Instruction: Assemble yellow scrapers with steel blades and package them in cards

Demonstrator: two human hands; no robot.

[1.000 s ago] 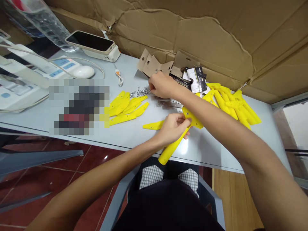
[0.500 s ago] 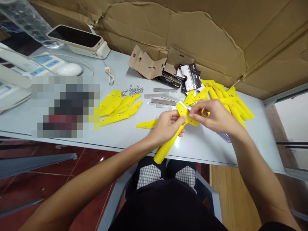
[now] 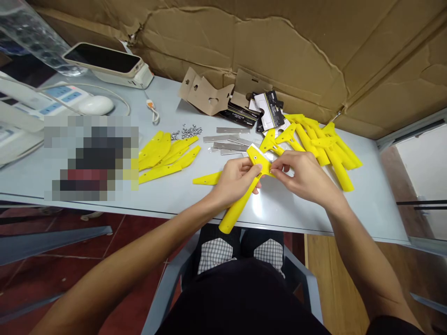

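Yellow plastic scraper (image 3: 244, 195) held above the table's (image 3: 195, 204) near edge: left hand (image 3: 235, 179) grips its neck, right hand (image 3: 300, 177) pinches something small at its head, seemingly fitting a screw; alignment needed next.

- Premises read as a small, improvised assembly workstation, closer to a back-room workshop than a factory line.
- Work surface is a plain grey table (image 3: 104, 204), backed by flattened, torn cardboard sheeting (image 3: 279, 51) in place of a proper wall.
- Stock is laid out in batches: yellow plastic handles (image 3: 324, 139) heaped at one end, flat yellow plates (image 3: 167, 156) at the other, metal blades (image 3: 228, 139) and loose screws (image 3: 186, 131) between them.
- Retail packaging cards (image 3: 209, 93) lie against the cardboard.
- Personal and office items share the table: phone on a stand (image 3: 103, 58), mouse (image 3: 96, 104), power strip (image 3: 52, 97).
- Floor is red tile (image 3: 70, 251).
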